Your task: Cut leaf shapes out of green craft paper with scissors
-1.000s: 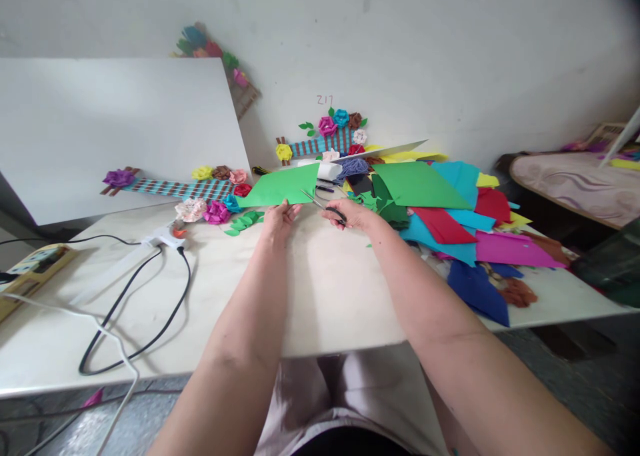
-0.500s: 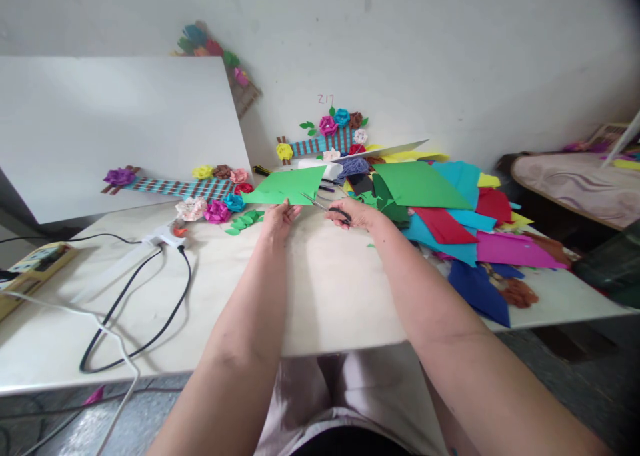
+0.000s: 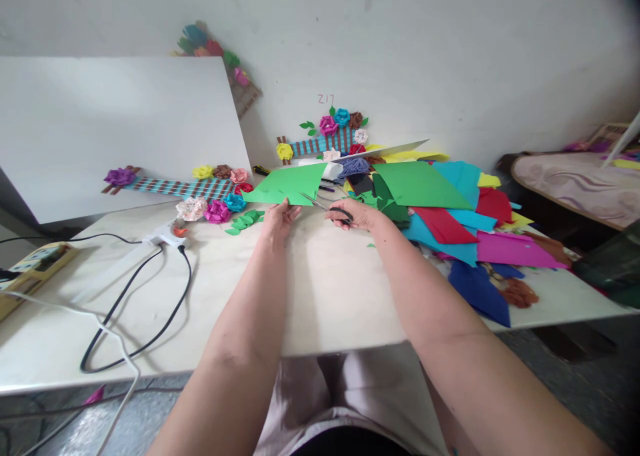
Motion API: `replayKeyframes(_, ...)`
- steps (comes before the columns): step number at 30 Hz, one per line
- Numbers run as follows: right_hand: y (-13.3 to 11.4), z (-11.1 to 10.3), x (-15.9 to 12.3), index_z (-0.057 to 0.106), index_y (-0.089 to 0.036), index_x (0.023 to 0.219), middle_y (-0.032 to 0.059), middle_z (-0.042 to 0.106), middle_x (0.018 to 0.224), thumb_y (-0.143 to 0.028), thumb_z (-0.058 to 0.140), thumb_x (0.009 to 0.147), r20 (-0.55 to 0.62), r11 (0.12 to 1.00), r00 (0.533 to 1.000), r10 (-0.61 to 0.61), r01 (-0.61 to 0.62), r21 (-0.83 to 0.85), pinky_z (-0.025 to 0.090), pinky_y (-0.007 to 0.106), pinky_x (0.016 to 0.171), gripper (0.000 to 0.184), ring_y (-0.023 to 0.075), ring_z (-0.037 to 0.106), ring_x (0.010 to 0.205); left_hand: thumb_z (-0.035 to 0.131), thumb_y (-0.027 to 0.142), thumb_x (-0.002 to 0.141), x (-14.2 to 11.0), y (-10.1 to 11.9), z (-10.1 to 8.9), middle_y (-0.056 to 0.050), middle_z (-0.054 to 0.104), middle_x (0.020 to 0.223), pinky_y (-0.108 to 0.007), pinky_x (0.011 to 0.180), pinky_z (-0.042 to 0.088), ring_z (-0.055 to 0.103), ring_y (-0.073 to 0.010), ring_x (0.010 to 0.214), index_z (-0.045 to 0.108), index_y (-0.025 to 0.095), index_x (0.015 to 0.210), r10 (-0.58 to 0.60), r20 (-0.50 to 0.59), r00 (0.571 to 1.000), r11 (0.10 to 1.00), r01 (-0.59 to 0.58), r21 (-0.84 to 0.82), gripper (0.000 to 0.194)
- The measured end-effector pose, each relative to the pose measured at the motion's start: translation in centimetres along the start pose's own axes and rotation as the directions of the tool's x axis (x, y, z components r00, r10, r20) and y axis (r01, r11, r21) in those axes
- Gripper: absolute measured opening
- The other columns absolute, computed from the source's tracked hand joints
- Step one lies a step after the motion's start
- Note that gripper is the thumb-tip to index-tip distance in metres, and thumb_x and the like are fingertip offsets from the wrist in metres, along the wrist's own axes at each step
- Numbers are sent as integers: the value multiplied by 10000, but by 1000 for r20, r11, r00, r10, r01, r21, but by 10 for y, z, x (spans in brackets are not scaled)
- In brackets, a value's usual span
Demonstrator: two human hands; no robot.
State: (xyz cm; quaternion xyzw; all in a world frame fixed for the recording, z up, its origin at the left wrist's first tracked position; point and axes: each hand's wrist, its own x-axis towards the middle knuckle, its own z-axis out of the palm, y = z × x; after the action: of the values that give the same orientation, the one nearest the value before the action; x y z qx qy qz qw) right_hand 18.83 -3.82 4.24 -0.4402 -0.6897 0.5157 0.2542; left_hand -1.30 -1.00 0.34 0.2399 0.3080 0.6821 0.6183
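Observation:
My left hand (image 3: 281, 217) pinches the near edge of a sheet of green paper (image 3: 287, 181), holding it up off the table. In my right hand (image 3: 353, 214) are scissors (image 3: 341, 215) with black handles, my fingers closed around the loops. Their blades point left and meet the sheet's near right corner; whether they cut into it there I cannot tell. Cut green paper leaves (image 3: 244, 221) lie just left of my left hand. Beyond my right hand are green paper scraps (image 3: 373, 201) and a second green sheet (image 3: 425, 186).
Coloured paper sheets (image 3: 520, 248) pile up on the right. Two woven pieces with paper flowers (image 3: 217, 211) stand at the back, near a large white board (image 3: 115, 123). Left are a black cable (image 3: 135, 283), a glue gun (image 3: 167, 236) and a power strip (image 3: 40, 263).

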Motion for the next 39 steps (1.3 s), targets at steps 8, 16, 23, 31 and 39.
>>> replayKeyframes(8, 15, 0, 13, 526, -152, 776, -25, 560, 512, -426, 622, 833, 28, 997, 997, -77, 78, -25, 258, 162, 260, 296, 60, 466, 332, 499, 58, 851, -4, 1, 4, -22, 629, 561, -254, 676, 567, 627, -111, 520, 568, 122, 725, -43, 0, 999, 999, 43, 30, 157)
replayKeyframes(16, 13, 5, 13, 525, -145, 796, -21, 560, 523, -475, 619, 827, 33, 998, 998, -61, 60, 31, 285, 166, 278, 345, 68, 497, 352, 509, 61, 849, -3, -2, 3, -17, 612, 540, -248, 678, 560, 626, -111, 531, 544, 124, 673, -50, 23, 998, 998, 49, 33, 191)
replayKeyframes(23, 13, 5, 14, 511, -155, 760, -38, 536, 513, -402, 616, 836, 24, 996, 996, -91, 91, 8, 272, 167, 279, 280, 55, 464, 345, 511, 51, 837, -1, -2, 1, -28, 631, 577, -276, 688, 559, 631, -119, 539, 562, 118, 714, -38, 15, 999, 999, 38, 31, 149)
replayKeyframes(31, 10, 6, 12, 444, -170, 643, -39, 498, 465, -368, 568, 853, -5, 997, 997, -71, 71, -8, 234, 161, 277, 314, 45, 418, 323, 526, 52, 836, -4, 1, 3, -26, 627, 556, -247, 642, 555, 626, -116, 519, 546, 124, 687, -46, 22, 999, 999, 45, 29, 166)
replayKeyframes(39, 16, 4, 18, 438, -176, 627, -55, 462, 425, -263, 610, 822, 3, 995, 997, -79, 78, 61, 288, 160, 308, 275, 51, 387, 329, 500, 60, 833, -5, 2, 3, -9, 603, 526, -245, 649, 560, 624, -115, 519, 571, 133, 732, -55, 24, 998, 998, 54, 40, 143)
